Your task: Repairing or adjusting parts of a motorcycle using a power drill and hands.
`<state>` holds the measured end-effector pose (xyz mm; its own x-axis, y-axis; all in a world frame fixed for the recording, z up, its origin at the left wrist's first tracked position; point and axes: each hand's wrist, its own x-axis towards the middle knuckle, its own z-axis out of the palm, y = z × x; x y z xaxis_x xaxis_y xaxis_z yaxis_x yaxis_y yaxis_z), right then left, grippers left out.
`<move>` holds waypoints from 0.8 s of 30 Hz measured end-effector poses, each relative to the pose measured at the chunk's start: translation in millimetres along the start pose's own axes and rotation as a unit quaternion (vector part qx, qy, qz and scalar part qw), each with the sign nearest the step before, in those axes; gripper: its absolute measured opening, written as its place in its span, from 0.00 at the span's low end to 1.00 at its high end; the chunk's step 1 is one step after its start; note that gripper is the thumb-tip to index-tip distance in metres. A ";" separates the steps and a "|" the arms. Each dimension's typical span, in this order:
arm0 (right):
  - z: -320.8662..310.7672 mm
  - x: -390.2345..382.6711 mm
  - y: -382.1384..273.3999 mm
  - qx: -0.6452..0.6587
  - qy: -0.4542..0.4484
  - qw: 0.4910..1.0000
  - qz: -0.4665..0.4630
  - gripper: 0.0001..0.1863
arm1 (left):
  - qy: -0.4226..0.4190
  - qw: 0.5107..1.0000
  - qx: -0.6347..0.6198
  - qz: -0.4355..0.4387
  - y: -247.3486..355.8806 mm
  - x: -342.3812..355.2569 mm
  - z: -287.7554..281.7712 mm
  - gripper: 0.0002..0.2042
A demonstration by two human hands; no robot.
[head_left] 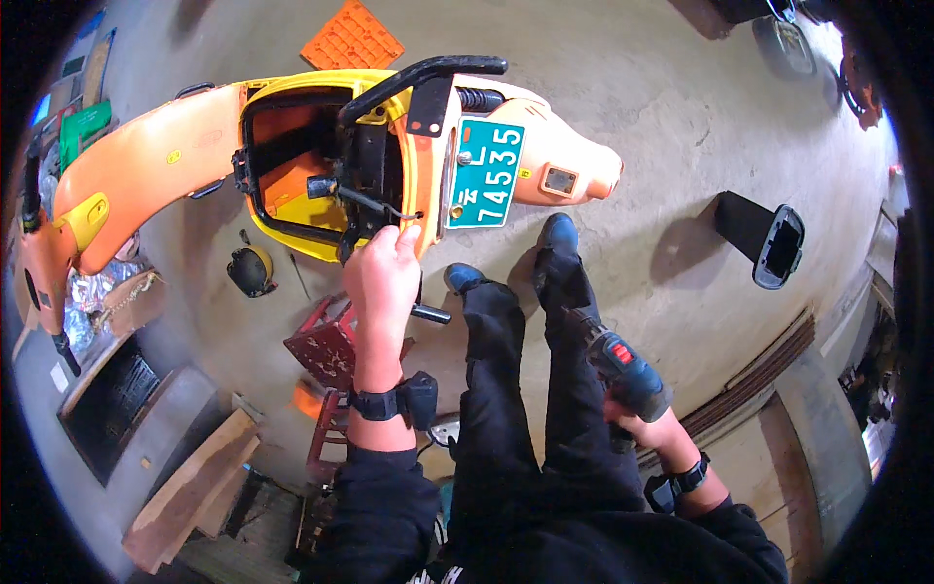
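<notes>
An orange and yellow scooter (156,161) stands in front of me with its black-rimmed middle compartment exposed. My left hand (379,277) is at its near side, below the yellow-orange rear panel (413,165). Its thumb and fingers are pinched together, and what lies between them is hidden. A thin black cable (394,211) and a black rod with a square end (336,190) are just above that hand. My right hand (644,426) grips a blue cordless drill (632,375) with a red switch, held over my right leg. A teal licence plate (486,173) is fixed at the scooter's rear.
A black bucket-shaped liner (764,238) lies on the floor at the right. Beyond the scooter rests an orange plastic panel (350,37). A dark red stool (326,341), a yellow and black round object (251,271) and wooden boards (190,492) are at the left.
</notes>
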<state>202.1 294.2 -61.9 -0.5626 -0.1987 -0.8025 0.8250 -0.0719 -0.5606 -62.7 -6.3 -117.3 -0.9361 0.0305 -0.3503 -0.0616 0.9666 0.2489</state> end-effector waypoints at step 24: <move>18.4 26.8 -25.7 -0.026 0.008 0.995 0.092 0.21 | 0.020 1.000 0.009 0.009 -1.4 -2.9 -1.1 0.14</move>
<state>166.8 272.7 -65.3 -0.4041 -0.1876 -0.8953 0.9102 0.0152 -0.4140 -60.3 -8.0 -115.7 -0.9499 0.0384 -0.3101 -0.0385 0.9705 0.2381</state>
